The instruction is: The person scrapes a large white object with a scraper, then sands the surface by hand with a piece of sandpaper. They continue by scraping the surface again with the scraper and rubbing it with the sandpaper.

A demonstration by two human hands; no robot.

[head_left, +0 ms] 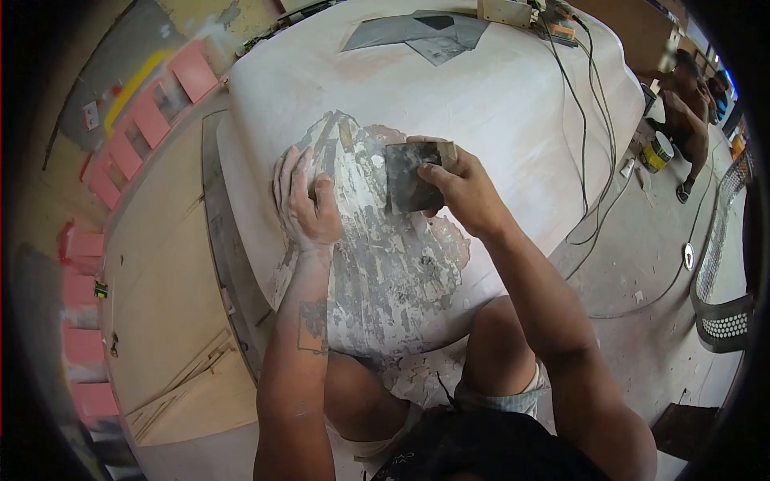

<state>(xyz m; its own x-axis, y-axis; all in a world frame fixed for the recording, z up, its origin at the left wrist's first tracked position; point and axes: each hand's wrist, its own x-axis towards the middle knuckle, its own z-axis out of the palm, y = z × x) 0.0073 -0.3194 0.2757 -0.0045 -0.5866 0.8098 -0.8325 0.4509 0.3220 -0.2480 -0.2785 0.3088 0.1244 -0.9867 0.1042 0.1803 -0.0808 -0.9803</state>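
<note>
The person's right hand grips a dark, worn square pad, with the thumb pressed on its face and the other fingers around its far edge. The pad is over the upper right part of a rough patch on a large white shell; whether it touches the surface there cannot be told. The left hand holds nothing and lies with its fingers somewhat spread at the patch's upper left edge, the back of the hand showing pale dust. The patch is streaked grey and white, with brownish areas along its right side. Farther up the shell lie overlapping dark grey sheets, and to their right a tool with black cords that run down the shell's right side to the floor. Over there, another person is low down near a white and yellow bucket. A perforated strip stands at the far right. To the left are a wooden board and pink squares.
</note>
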